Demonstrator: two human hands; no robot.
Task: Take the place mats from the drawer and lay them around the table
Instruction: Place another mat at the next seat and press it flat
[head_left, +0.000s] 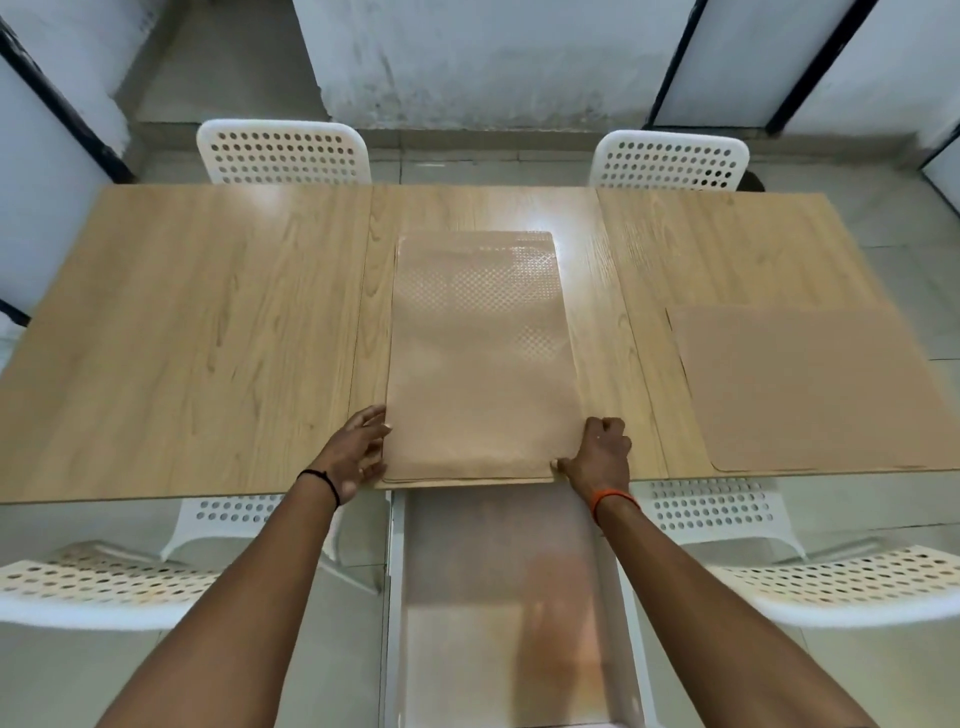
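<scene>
- Head view: a wooden table (208, 322) runs across the frame, with an open white drawer (498, 597) pulled out below its near edge, at centre.
- A stack of tan place mats (480, 364) lies lengthwise on the table's middle, its near end at the table edge, above the drawer.
- Left hand (358, 452) rests against the stack's near-left corner, fingers spread and loosely extended; a firm grasp cannot be confirmed.
- Right hand (597, 452) is at the near-right corner, fingers curled, thumb pinching the stack's edge.
- A single place mat (810, 384) lies flat on the table's right portion, well apart from the stack.
- White perforated chairs (283, 153) stand on both long sides of the table.
- Drawer interior is blurred; contents cannot be determined.
</scene>
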